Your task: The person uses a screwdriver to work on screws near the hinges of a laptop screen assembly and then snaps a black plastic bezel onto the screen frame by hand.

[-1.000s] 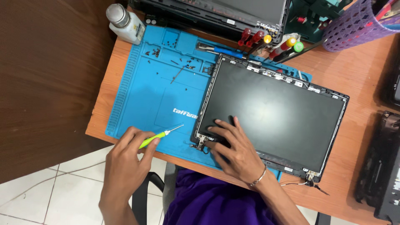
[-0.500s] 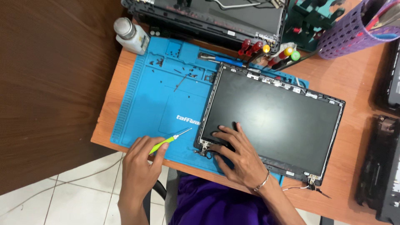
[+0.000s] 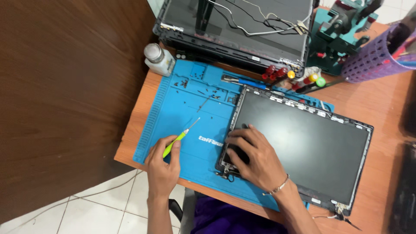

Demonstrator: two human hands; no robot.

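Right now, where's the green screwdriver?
In the head view the green screwdriver is in the left hand, over the blue mat, left of the laptop screen panel, its tip pointing toward the loose screws.

Left hand (image 3: 162,167) now lifted slightly off the blue mat (image 3: 190,108), green screwdriver (image 3: 180,138) tip raised further toward the loose screws. Right hand (image 3: 255,158) spread wider than before over the screen panel (image 3: 312,143) corner. Camera view shifted forward.
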